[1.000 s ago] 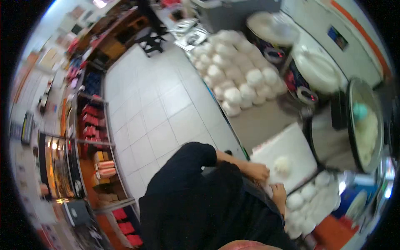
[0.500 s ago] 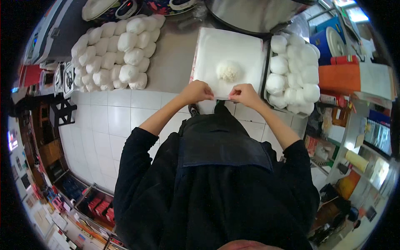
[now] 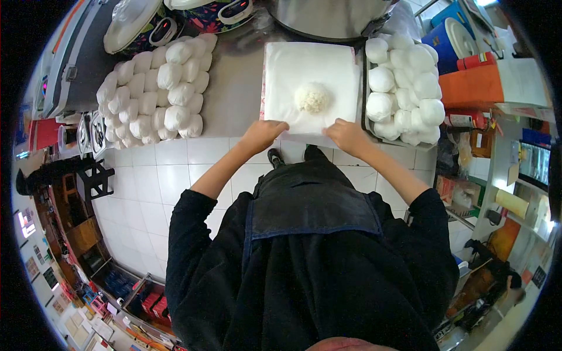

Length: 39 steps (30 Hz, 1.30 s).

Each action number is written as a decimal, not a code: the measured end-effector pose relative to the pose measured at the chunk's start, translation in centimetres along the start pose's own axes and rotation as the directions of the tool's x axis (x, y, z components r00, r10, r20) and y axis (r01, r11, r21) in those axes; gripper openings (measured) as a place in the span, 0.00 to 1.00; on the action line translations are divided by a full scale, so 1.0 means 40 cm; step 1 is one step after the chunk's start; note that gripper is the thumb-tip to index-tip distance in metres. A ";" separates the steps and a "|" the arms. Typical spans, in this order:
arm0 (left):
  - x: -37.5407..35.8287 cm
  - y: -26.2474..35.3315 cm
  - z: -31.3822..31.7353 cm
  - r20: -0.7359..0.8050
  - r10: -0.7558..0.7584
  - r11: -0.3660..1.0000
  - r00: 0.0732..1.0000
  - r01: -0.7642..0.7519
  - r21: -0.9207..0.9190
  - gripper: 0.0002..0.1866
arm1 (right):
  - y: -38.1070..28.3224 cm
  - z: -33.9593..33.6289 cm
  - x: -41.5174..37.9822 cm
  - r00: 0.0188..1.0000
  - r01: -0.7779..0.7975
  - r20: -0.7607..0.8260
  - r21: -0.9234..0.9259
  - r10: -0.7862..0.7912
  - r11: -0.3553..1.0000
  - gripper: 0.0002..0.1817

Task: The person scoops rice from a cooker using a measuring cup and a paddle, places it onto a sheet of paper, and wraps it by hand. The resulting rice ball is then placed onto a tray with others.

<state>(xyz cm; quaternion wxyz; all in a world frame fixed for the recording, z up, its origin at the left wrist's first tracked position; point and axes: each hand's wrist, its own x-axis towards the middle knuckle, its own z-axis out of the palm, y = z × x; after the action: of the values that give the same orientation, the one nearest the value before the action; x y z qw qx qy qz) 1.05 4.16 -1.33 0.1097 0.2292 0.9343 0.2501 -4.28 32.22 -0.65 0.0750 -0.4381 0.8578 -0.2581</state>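
A stack of thin white sheets (image 3: 284,64) lies on the counter in front of me. On the top sheet sits a rounded, crumbly white mound (image 3: 313,97) that looks like cooked rice. My left hand (image 3: 264,134) is closed, pinching the near edge of the sheet at its left side. At the right side of that same edge, my right hand (image 3: 346,136) pinches too, fingers pressed together. The mound lies beyond both hands, touched by neither.
Many white wrapped bundles (image 3: 170,76) are piled on the left of the counter (image 3: 234,76). More white bundles (image 3: 404,88) fill a tray to the right. A large metal pot (image 3: 322,17) and patterned cookers (image 3: 211,14) stand behind. A black stool (image 3: 93,178) is on the floor.
My hands have moved farther apart along the sheet's near edge. The whole view has shifted slightly, with the counter now a little to the left. The mound stays on the sheet.
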 end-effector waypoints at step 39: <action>0.244 0.041 -0.002 -0.760 0.104 0.995 0.642 -0.072 0.075 0.20 | 0.064 -0.084 0.293 0.975 -0.027 0.217 -0.117 0.052 0.993 0.09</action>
<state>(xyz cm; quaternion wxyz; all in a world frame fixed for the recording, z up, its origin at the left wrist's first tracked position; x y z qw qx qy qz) -6.84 10.11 -1.30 -0.3100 0.1500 0.8860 0.3104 -14.38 25.47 2.08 0.1495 -0.4501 0.8662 -0.1574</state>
